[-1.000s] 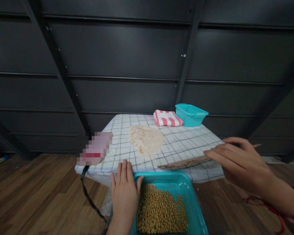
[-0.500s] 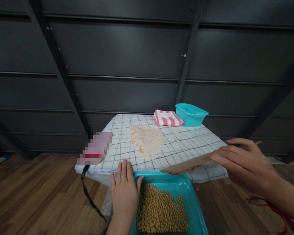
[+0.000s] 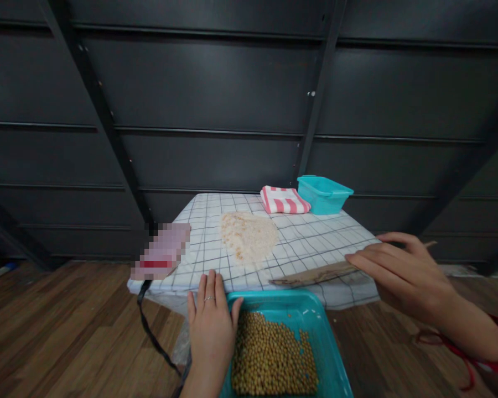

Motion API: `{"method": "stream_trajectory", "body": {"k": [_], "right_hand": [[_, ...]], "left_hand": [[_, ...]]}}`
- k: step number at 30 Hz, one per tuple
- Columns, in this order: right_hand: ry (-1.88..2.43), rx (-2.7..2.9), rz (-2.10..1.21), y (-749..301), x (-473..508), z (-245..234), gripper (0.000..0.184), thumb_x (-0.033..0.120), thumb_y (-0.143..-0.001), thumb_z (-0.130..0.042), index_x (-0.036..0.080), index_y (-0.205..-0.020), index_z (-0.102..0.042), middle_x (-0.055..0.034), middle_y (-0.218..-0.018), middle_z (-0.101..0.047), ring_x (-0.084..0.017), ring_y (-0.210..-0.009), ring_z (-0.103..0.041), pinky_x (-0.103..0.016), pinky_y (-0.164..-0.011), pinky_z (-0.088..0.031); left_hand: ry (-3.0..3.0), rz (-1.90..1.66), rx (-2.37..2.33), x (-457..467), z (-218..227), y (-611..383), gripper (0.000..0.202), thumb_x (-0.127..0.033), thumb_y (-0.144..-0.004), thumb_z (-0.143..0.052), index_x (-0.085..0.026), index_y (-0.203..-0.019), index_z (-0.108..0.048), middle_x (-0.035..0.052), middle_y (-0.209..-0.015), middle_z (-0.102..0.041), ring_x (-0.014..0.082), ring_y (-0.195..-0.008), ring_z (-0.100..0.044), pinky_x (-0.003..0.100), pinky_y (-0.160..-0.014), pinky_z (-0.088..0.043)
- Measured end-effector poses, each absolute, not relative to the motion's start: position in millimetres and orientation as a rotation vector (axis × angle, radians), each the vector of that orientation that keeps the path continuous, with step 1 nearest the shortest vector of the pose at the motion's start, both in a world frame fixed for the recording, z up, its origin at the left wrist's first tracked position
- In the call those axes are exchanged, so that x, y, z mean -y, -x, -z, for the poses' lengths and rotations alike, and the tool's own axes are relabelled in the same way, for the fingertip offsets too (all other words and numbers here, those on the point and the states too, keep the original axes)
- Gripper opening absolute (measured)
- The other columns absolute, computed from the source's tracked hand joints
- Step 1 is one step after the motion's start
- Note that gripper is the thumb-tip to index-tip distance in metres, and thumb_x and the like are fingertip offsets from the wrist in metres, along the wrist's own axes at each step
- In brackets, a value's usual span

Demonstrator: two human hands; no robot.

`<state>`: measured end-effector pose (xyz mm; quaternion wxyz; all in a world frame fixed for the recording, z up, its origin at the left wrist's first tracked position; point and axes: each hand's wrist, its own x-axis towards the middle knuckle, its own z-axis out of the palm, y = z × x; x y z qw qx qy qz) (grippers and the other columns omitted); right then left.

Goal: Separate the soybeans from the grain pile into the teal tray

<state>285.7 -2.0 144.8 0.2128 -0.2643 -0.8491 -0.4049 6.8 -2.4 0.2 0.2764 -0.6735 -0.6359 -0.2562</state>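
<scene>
My left hand (image 3: 211, 326) lies flat with fingers stretched, against the left rim of a teal plastic tray (image 3: 332, 354). Small round tan beans (image 3: 274, 354) cover much of the tray's bottom. To the right, my right hand (image 3: 406, 271) grips a thin, flat brown piece that looks like cardboard (image 3: 315, 275). Its long edge points left, just above the tray's far rim and the table's front edge. Beyond it, a patch of pale, crumbly powder (image 3: 249, 237) is spread on the checked tablecloth (image 3: 307, 243).
A folded pink-and-white striped towel (image 3: 284, 200) and a turquoise basket (image 3: 324, 194) stand at the table's far right. A blurred pink card (image 3: 164, 251) with a dark strap (image 3: 153, 331) is at the left edge. Dark wall panels (image 3: 216, 83) rise behind; wooden floor (image 3: 87, 331) lies around.
My right hand has shifted slightly left with the cardboard piece, which has tilted so less of its face shows and lies a little farther back. My left hand has stayed put.
</scene>
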Motion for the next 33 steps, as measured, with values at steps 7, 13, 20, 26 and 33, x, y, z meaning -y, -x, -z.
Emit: {"method": "stream_trajectory", "body": {"k": [7,13,20,26,33], "right_hand": [[0.695,2.282,1.135,-290,-3,-144,0.032,-0.004,-0.074,-0.037,0.017,-0.093,-0.050,-0.0025,-0.073,-0.064,-0.013,-0.066,-0.055,-0.036,-0.073,-0.037],[0.688,2.337,1.096,-284,0,-141,0.031,-0.003,-0.075,-0.035,0.019,-0.090,-0.050,0.0005,-0.071,-0.065,-0.012,-0.064,-0.056,-0.034,-0.072,-0.038],[0.629,2.258,1.161,-265,-24,-133,0.031,-0.004,-0.073,-0.037,0.015,-0.094,-0.050,-0.0032,-0.073,-0.065,-0.013,-0.065,-0.056,-0.035,-0.072,-0.039],[0.606,2.213,1.142,-270,-19,-142,0.034,-0.005,-0.070,-0.039,0.016,-0.095,-0.050,-0.0033,-0.073,-0.065,-0.013,-0.067,-0.057,-0.035,-0.073,-0.040],[0.550,2.297,1.089,-257,-22,-128,0.028,0.001,-0.076,-0.037,0.016,-0.096,-0.051,-0.0033,-0.074,-0.066,-0.013,-0.067,-0.056,-0.035,-0.073,-0.039]], "left_hand": [[1.826,0.648,1.762,3,3,-5,0.059,-0.044,-0.086,-0.020,-0.003,-0.115,-0.050,0.0201,-0.120,-0.053,0.0314,-0.113,-0.046,0.054,-0.090,-0.036],[1.827,0.643,1.779,4,2,-5,0.058,-0.044,-0.086,-0.020,-0.004,-0.115,-0.050,0.0196,-0.120,-0.053,0.0314,-0.113,-0.046,0.055,-0.090,-0.036],[1.845,0.692,1.782,5,2,-4,0.056,-0.044,-0.086,-0.024,-0.003,-0.114,-0.051,0.0204,-0.119,-0.054,0.0317,-0.113,-0.046,0.054,-0.091,-0.036],[1.802,0.673,1.708,4,2,-3,0.058,-0.043,-0.086,-0.020,-0.002,-0.111,-0.053,0.0201,-0.117,-0.056,0.0321,-0.110,-0.049,0.053,-0.086,-0.040],[1.808,0.667,1.772,4,4,-2,0.057,-0.046,-0.085,-0.022,-0.007,-0.115,-0.051,0.0175,-0.120,-0.054,0.0293,-0.114,-0.046,0.051,-0.092,-0.036]]}}
